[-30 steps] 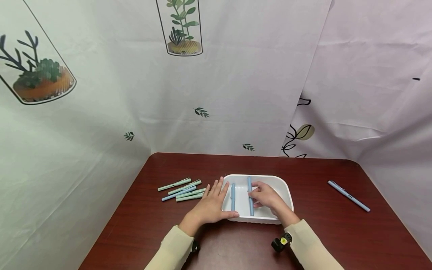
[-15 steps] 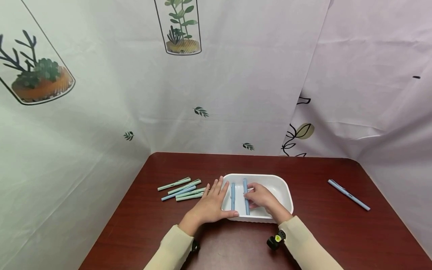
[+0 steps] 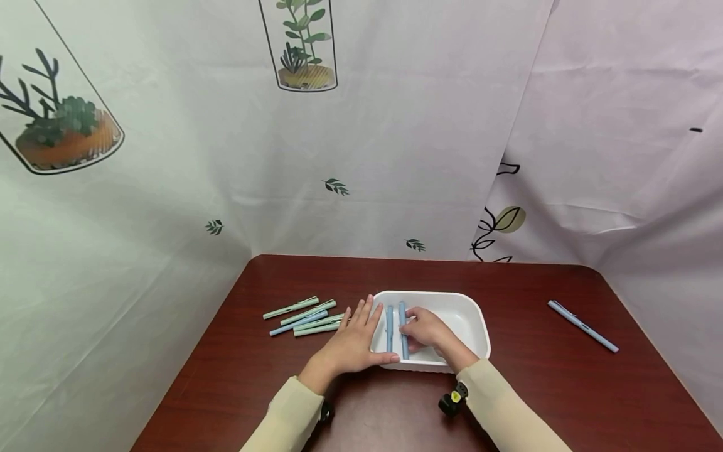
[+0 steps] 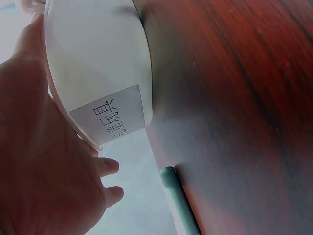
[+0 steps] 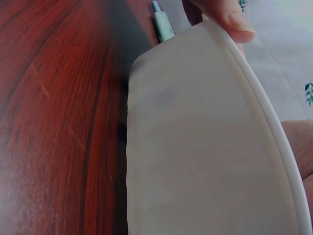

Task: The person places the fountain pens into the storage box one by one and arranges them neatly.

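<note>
A white plastic tray (image 3: 457, 363) stands on the table, its outer wall (image 4: 98, 58) filling much of the left wrist view. My left hand (image 3: 351, 344) rests on the tray's left rim with fingers spread and straight. Inside, a blue pen (image 3: 390, 329) lies lengthwise near the left wall. My right hand (image 3: 426, 329) reaches into the tray and pinches a second blue pen (image 3: 403, 333), which stands parallel just right of the first. In the right wrist view the tray's wall (image 5: 195, 127) hides that pen, and only part of the right hand (image 5: 301, 147) shows.
Left of the tray lie several green pens (image 3: 290, 307) with a blue pen (image 3: 298, 323) among them. Another blue pen (image 3: 583, 326) lies alone on the right side of the brown table (image 3: 525, 402). A white printed curtain (image 3: 395, 157) hangs behind.
My right hand has slid the pinched blue pen leftward inside the tray, closer to the other blue pen. The left hand has stayed on the rim.
</note>
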A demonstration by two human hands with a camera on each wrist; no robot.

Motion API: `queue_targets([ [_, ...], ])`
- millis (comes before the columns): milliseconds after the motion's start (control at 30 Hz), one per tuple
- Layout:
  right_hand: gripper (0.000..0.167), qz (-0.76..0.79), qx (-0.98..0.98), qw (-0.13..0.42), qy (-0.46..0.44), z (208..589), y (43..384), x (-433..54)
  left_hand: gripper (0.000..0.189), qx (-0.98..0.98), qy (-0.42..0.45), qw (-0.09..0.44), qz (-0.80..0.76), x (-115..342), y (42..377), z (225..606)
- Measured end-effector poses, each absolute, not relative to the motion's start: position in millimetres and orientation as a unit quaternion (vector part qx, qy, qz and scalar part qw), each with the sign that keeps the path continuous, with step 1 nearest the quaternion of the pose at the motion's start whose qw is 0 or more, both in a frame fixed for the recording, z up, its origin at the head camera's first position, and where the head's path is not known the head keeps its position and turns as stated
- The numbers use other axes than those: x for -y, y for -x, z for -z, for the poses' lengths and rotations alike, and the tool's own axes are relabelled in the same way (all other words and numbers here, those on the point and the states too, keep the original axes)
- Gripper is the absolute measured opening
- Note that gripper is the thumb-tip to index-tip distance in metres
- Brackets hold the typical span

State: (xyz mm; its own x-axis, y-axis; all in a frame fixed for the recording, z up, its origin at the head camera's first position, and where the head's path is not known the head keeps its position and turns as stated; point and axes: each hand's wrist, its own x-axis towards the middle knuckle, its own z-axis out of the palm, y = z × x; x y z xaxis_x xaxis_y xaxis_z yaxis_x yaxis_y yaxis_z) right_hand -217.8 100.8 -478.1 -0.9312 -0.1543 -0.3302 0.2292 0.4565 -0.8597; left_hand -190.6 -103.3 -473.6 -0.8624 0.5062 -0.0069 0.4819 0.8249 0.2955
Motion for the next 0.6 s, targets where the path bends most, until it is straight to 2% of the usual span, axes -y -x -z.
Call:
queue_targets([
  [600,0.045,0.481,-0.858,0.181,-0.022,481,220,-89,0.109,-0.955,-0.257,0.042,-0.143,104,191,476],
])
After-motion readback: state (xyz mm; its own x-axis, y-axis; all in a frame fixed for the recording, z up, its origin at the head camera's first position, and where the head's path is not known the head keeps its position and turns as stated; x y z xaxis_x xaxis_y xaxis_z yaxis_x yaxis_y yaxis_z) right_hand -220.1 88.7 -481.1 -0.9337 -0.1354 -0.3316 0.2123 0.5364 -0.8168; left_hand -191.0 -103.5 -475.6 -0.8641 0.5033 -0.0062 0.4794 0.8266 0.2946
